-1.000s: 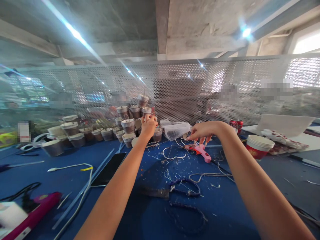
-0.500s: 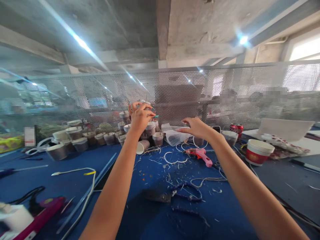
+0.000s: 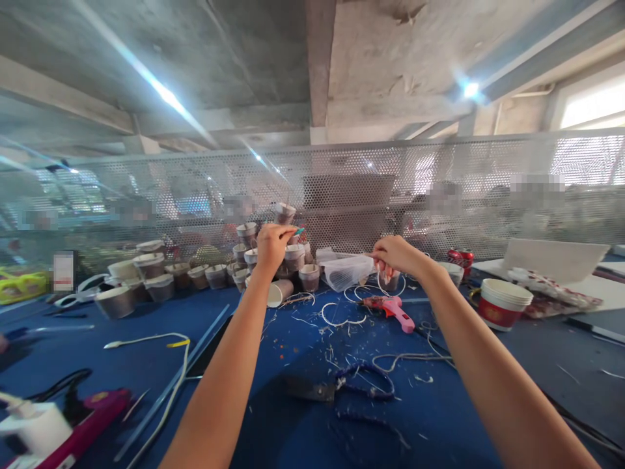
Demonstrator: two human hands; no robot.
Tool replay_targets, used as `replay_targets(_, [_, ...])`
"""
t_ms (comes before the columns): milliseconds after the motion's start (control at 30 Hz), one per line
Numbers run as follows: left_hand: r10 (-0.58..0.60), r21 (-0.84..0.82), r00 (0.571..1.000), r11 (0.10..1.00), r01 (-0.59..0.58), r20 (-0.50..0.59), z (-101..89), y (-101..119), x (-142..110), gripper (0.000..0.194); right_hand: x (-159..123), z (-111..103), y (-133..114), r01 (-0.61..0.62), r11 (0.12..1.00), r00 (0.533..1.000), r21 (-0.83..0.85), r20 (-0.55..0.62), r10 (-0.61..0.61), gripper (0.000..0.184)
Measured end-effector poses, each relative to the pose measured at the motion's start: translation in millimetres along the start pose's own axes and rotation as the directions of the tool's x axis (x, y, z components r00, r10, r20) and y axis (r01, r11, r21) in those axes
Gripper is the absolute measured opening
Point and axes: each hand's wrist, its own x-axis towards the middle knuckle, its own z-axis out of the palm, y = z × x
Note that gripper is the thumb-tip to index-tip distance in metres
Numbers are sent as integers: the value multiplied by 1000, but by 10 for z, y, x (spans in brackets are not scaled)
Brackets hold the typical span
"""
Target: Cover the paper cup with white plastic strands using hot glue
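My left hand [image 3: 273, 246] is raised in front of the stacked paper cups [image 3: 294, 255]. Its fingers are pinched, and a small teal piece [image 3: 299, 231] shows at the tips, too small to name. My right hand [image 3: 394, 254] has its thumb and fingers closed at the right edge of a clear plastic bag [image 3: 344, 268], which spreads to the left. Beneath that hand are a white ring of wire [image 3: 404, 286] and a cup, partly hidden. A pink glue gun [image 3: 401, 315] lies on the blue table [image 3: 273, 417], nearer to me.
Dark-handled scissors [image 3: 317, 389] lie in front among white scraps. A tipped cup [image 3: 279, 294] rests by the stack. To the right stand red-and-white paper cups [image 3: 504, 306] and a red can [image 3: 461, 260]. A magenta power strip [image 3: 100, 417] and white cable [image 3: 168, 391] are at left.
My right hand has gone from open above the plastic bag to closed at its edge. My left hand has come down a little, its fingers drawn together in a pinch.
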Motion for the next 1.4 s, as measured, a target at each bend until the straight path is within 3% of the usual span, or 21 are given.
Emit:
replay_targets(133, [-117, -11, 990, 993, 119, 75, 45, -25, -5, 25, 2, -20, 79, -15, 994, 999, 111, -48, 20, 42])
replay_targets(300, [-199, -24, 955, 978, 209, 221, 134, 14, -63, 18, 26, 19, 68, -31, 987, 998, 159, -46, 39, 38])
replay_targets(433, [-243, -115, 887, 944, 310, 392, 227, -10, -115, 23, 33, 63, 56, -29, 987, 999, 159, -21, 33, 35])
replay_targets(533, [-204, -255, 814, 884, 393, 544, 283, -11, -130, 6, 46, 100, 58, -11, 988, 1000, 153, 4, 10, 36])
replay_targets(633, [-110, -434, 780, 779, 453, 616, 318, 55, -128, 55, 60, 136, 43, 7, 988, 1000, 152, 27, -12, 34])
replay_targets(667, [-87, -489, 782, 736, 468, 617, 331, 90, -128, 66, 63, 147, 33, 13, 988, 999, 156, 32, -18, 32])
replay_targets(733, [-67, -580, 796, 649, 493, 602, 364, 163, -133, 66, 68, 173, 7, 29, 985, 998, 168, 46, -38, 31])
replay_targets(933, [-207, -697, 832, 463, 547, 515, 490, 275, -153, 16, 90, 281, -52, 88, 969, 991, 230, 76, -108, 25])
replay_targets(1067, [-299, -727, 823, 386, 568, 483, 475, 276, -122, 9, 82, 303, -75, 118, 968, 988, 222, 75, -138, 26])
replay_targets(1200, [-401, -761, 818, 341, 551, 413, 392, 224, -55, 6, 51, 182, 6, 119, 974, 983, 190, 113, -142, 31])
replay_targets(1300, [-508, -793, 808, 340, 505, 297, 295, 113, -9, 5, 3, -14, 214, 38, 987, 977, 156, 201, -69, 35])
replay_targets(1400, [-637, -795, 759, 390, 464, 131, 187, -40, 20, 11, -69, -231, 469, -104, 992, 957, 70, 278, 81, 39])
